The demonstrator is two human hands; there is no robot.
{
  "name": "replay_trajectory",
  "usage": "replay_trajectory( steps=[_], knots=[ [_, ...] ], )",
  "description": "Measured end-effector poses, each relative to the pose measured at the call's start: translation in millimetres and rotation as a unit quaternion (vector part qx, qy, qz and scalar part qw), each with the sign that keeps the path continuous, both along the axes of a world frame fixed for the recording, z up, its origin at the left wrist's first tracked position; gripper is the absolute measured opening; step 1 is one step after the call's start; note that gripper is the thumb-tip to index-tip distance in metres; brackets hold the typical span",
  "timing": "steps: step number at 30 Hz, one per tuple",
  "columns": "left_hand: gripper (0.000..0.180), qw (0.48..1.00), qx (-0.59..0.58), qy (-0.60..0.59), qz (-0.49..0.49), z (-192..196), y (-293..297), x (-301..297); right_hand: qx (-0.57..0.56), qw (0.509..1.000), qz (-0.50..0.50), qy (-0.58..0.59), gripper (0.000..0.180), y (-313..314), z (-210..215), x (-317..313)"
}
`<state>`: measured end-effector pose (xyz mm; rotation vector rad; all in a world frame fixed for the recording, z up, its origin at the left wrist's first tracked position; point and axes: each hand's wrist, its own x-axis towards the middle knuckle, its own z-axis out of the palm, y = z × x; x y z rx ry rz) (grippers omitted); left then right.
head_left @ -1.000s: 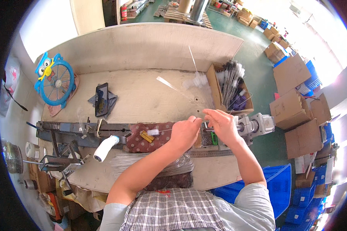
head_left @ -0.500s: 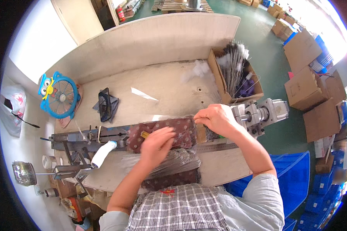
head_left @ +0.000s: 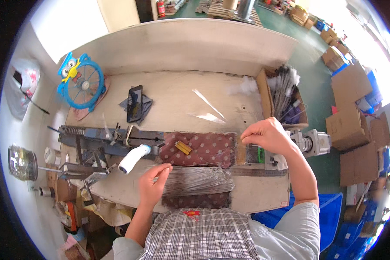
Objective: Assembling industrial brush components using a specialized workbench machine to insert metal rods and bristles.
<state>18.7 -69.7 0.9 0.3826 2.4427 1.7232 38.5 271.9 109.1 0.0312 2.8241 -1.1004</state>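
My left hand [head_left: 154, 185] pinches the end of a thin metal wire at the left end of a bundle of thin metal wires [head_left: 199, 181]. The bundle lies across a dark red polka-dot cloth [head_left: 203, 147], close in front of me. On the upper part of the cloth rests a small yellow block [head_left: 183, 147]. Right of the cloth, my right hand [head_left: 268, 135] is raised over the bench machine, thumb and fingertips pressed together. Whatever is between those fingertips is too small to make out.
A long metal rig [head_left: 104, 145] with a white-wrapped handle [head_left: 134, 159] runs along the left. Behind it are a phone [head_left: 134, 104] on a cloth and a blue owl-shaped fan [head_left: 81, 84]. A cardboard box of wires [head_left: 265, 93] stands back right; a motor unit [head_left: 314, 143] sits right.
My left hand has drawn back left from over the polka-dot cloth to the wire bundle's end, uncovering the yellow block. My right hand stays pinched beside the cloth. The view has shifted.
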Motion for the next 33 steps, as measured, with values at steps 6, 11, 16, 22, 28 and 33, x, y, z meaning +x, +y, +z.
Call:
replay_trajectory(
  steps=[6,11,16,22,28,33],
  knots=[
    [0.020,0.974,0.175,-0.141,-0.037,0.7,29.1,0.9,0.009,0.977,0.131,0.171,0.014,-68.0,-28.7,-44.7],
    [0.021,0.931,0.269,-0.241,0.057,-2.9,4.9,-8.3,-0.001,0.956,0.150,0.253,0.011,-120.3,-58.5,-72.0],
    [0.028,0.836,0.451,-0.309,0.054,4.8,-6.8,-17.7,0.035,0.964,0.112,0.238,0.009,-143.2,-63.3,-78.1],
    [0.045,0.983,0.009,-0.183,0.031,-21.9,14.1,-33.6,0.085,0.966,0.116,0.213,0.009,-148.7,-56.3,-76.3],
    [0.032,0.974,0.139,-0.176,0.000,-33.4,26.9,-36.3,0.103,0.951,0.099,0.275,0.007,-137.4,-47.4,-67.8],
    [0.017,0.851,0.429,-0.302,0.035,-28.6,50.8,-21.4,0.096,0.945,0.053,0.308,0.013,-120.4,-50.0,-26.3]
  ],
)
